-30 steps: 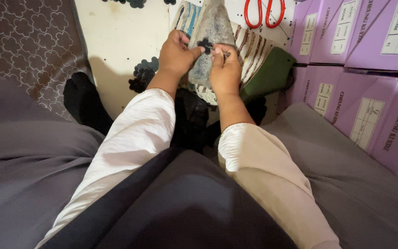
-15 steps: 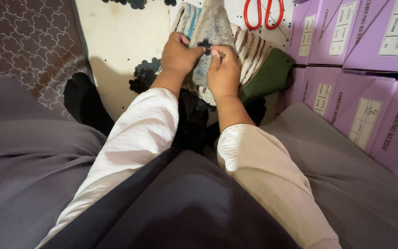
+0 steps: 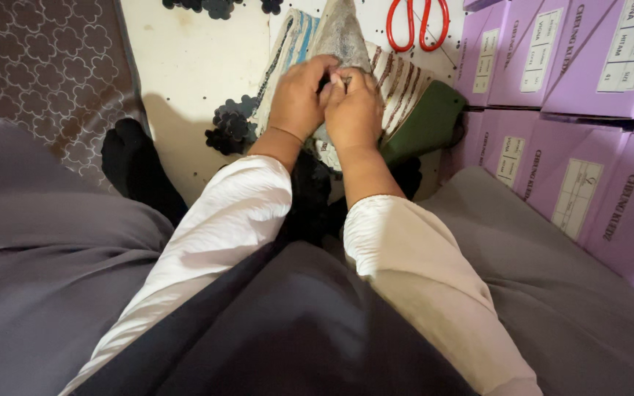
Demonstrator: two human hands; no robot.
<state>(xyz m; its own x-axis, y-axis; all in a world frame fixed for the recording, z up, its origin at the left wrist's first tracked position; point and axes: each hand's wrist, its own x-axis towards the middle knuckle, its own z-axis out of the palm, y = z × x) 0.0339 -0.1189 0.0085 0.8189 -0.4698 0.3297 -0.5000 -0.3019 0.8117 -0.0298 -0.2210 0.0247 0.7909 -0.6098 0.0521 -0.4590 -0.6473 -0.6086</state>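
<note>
My left hand (image 3: 296, 101) and my right hand (image 3: 354, 110) are pressed together, fingertips meeting over a small dark flower-shaped piece (image 3: 323, 83). Both pinch it and hide most of it. Just behind the fingers a grey pointed fabric piece (image 3: 344, 29) rises toward the top edge, lying on a striped cloth (image 3: 399, 79). My white sleeves (image 3: 229, 220) reach forward from my lap.
A heap of dark flower cutouts (image 3: 230, 125) lies left of my hands on the pale floor (image 3: 192, 66). Red scissors (image 3: 420, 23) rest at the top. A green object (image 3: 427, 121) and stacked purple boxes (image 3: 574, 81) crowd the right. A patterned mat (image 3: 38, 73) lies left.
My hands have closed tighter together, and the dark flower piece, plainly visible a second ago, is now mostly covered by my fingers.
</note>
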